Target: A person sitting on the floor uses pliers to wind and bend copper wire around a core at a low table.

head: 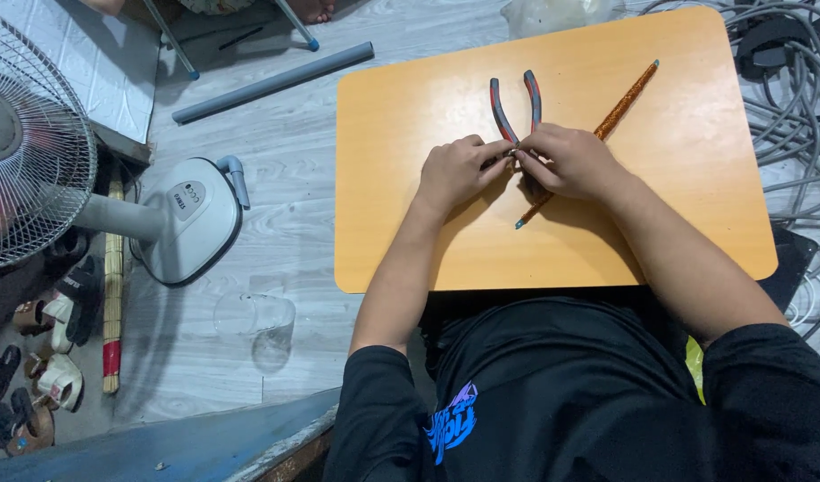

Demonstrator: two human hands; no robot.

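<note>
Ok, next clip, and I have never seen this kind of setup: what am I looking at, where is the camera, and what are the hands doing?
There is no machine here: a person works with two bare hands, and the single camera sits on their head, looking down. You see their arms and black shirt from above. On a small orange table the left hand and right hand meet, pinching something small between the fingertips; it is too small to identify. Just beyond the hands lie pliers with grey and red handles. A long glittery orange stick runs slantwise under the right hand. On the floor to the left stand a fan, a grey pipe and some sandals; cables lie to the right.
</note>
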